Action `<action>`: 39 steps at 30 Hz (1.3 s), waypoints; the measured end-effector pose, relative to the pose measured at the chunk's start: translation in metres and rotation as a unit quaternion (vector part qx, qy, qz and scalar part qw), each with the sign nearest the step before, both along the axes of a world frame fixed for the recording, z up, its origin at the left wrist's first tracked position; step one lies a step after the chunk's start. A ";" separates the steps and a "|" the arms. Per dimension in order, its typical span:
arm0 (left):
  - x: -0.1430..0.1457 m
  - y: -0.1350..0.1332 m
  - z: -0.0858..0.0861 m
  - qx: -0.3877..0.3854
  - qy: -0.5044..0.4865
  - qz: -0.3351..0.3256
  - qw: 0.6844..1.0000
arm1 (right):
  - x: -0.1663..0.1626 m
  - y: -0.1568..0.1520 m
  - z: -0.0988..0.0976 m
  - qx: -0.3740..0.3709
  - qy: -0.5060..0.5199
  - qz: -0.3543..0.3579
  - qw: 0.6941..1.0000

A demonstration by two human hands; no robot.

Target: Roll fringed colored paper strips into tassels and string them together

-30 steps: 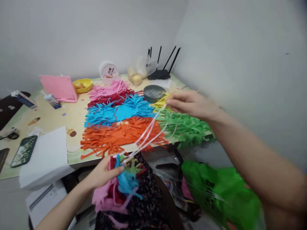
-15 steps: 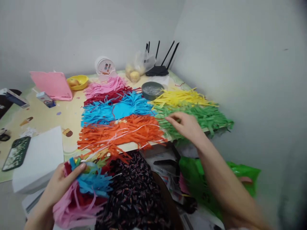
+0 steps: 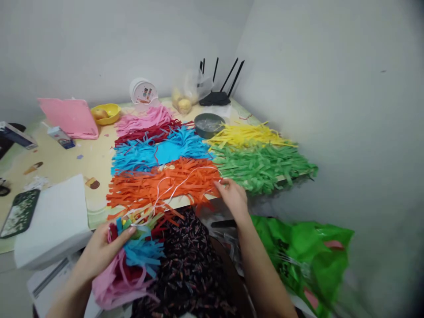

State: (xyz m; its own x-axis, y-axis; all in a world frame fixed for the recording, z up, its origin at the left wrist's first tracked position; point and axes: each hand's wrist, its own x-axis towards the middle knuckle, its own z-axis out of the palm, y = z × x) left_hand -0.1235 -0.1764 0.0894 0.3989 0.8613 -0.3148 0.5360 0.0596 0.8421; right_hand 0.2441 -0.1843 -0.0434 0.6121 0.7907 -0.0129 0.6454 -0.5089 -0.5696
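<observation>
My left hand (image 3: 101, 251) is closed round a bundle of fringed paper strips (image 3: 132, 260), pink, dark red, blue and green, held over my lap. Thin white strings (image 3: 172, 187) run from that bundle up across the orange fringe pile (image 3: 159, 185) on the table. My right hand (image 3: 233, 196) rests at the table's front edge beside the orange pile, its fingers pinched at the far end of the strings. Around it lie the green fringe pile (image 3: 261, 165) and the yellow fringe pile (image 3: 247, 134).
Blue (image 3: 159, 152), dark red and pink (image 3: 145, 120) fringe piles lie behind. A grey bowl (image 3: 208, 124), router (image 3: 215, 95), pink tablet case (image 3: 68, 117), yellow dish (image 3: 105, 112), phone (image 3: 20, 213) and white paper stack (image 3: 54, 218) are on the table. A green plastic bag (image 3: 304, 256) sits below right.
My right hand has come down from above the yellow and green piles to the table's front edge, and the strings went slack over the orange pile. My left hand and the bundle shifted left and lower.
</observation>
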 end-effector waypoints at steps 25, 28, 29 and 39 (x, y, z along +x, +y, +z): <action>0.011 0.016 0.062 0.311 -0.069 0.030 0.947 | -0.092 0.011 0.296 0.305 0.090 0.565 0.761; 0.036 0.030 0.049 0.240 -0.158 -0.039 0.957 | -0.123 0.024 0.325 0.327 0.122 0.569 0.744; 0.043 0.034 0.044 0.217 -0.188 -0.046 0.957 | -0.131 0.027 0.332 0.317 0.130 0.567 0.749; 0.079 0.045 0.025 0.094 -0.244 -0.074 0.962 | -0.119 0.030 0.336 0.259 0.063 0.548 0.792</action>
